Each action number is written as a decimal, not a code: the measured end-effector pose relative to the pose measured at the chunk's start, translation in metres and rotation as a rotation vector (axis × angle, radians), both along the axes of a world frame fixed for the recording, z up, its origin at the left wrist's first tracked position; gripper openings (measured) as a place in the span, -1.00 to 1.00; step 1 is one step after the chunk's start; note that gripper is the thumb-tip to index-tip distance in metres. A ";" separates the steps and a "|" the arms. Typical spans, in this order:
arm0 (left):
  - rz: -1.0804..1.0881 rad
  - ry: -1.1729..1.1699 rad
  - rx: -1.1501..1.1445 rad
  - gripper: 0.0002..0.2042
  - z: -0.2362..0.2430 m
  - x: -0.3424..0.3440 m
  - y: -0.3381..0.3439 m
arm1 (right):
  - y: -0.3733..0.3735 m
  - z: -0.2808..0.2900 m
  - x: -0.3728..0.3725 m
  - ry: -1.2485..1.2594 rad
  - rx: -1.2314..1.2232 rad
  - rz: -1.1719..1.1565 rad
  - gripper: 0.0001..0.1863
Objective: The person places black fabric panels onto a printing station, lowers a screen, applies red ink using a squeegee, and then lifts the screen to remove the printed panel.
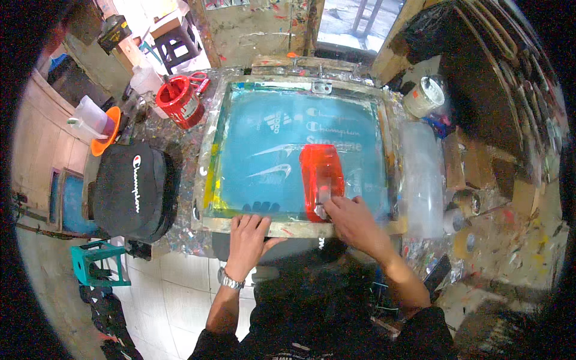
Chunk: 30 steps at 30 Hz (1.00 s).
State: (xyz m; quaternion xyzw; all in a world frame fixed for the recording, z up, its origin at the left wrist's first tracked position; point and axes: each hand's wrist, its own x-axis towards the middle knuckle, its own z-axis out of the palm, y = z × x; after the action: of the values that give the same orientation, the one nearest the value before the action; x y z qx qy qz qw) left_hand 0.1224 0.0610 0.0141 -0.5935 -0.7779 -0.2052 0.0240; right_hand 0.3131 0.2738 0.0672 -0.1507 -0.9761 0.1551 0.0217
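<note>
A screen-printing frame [277,228] lies on the workbench before me, with blue mesh bearing several pale logo and lettering stencils. Over its near wooden bar my left hand [248,235] curls its fingers, thumb along the front side. My right hand [351,219] is closed round a small squeegee [323,201], partly hidden and smeared by motion. The squeegee stands in a red ink patch [321,162] right of the mesh's middle. Black fabric [300,248] with white lettering shows from under the frame's near edge.
Left of the frame lies a stack of black pieces [129,189] with white lettering. Behind it stand a red ink tub [180,102] and a clear jug [93,117] by an orange plate [109,135]. A clear plastic roll [422,180] and white tub [425,96] flank the right side.
</note>
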 end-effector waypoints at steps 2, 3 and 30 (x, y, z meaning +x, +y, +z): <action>-0.008 0.009 0.000 -0.49 0.005 -0.002 0.003 | -0.006 0.003 0.005 -0.004 -0.005 0.013 -0.67; -0.018 0.011 0.009 -0.49 0.008 -0.002 0.006 | -0.005 0.002 0.005 -0.075 0.001 0.001 -0.68; -0.316 -0.270 0.273 -0.39 -0.033 0.260 0.136 | 0.074 0.309 -0.104 0.182 0.374 -0.336 -0.53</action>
State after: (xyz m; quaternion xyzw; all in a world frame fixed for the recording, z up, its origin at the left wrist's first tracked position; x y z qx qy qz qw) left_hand 0.3819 0.1971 -0.0187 -0.6664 -0.6366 -0.3868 -0.0326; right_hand 0.2092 0.3483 0.3759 -0.2895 -0.9431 -0.0210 0.1620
